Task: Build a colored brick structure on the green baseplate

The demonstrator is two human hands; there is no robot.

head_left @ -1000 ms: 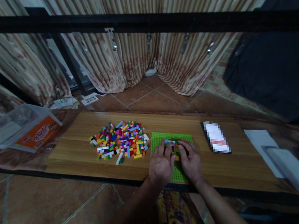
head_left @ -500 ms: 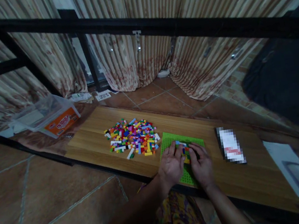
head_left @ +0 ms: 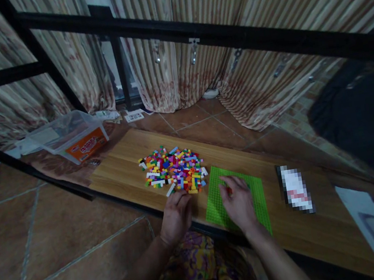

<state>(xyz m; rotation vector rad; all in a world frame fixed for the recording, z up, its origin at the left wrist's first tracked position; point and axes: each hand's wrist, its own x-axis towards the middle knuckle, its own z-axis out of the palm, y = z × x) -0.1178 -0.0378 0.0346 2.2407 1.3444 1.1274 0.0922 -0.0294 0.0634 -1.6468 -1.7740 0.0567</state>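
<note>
A green studded baseplate point(head_left: 213, 206) lies on the low wooden table. Over its middle is my right hand point(head_left: 240, 202), its thumb and fingers curved round a small group of toy bricks point(head_left: 229, 191); only a bit of red and orange shows between them, the rest is under the hand. My left hand point(head_left: 177, 216) is at the table's front edge, just before a pile of loose toy bricks point(head_left: 177, 167) in many colours. Its fingers are curled down and drawn together; whatever is between the fingertips is hidden.
Right of the baseplate a phone-like object point(head_left: 296, 189) with a blurred screen lies on the table point(head_left: 122, 172). A clear plastic box point(head_left: 68, 133) with an orange label stands on the floor at left. A black metal bar point(head_left: 171, 28) crosses in front of the curtains.
My left hand has left the bricks on the baseplate and moved left to the front of the loose pile. My right hand stays over the baseplate. The view has shifted slightly.
</note>
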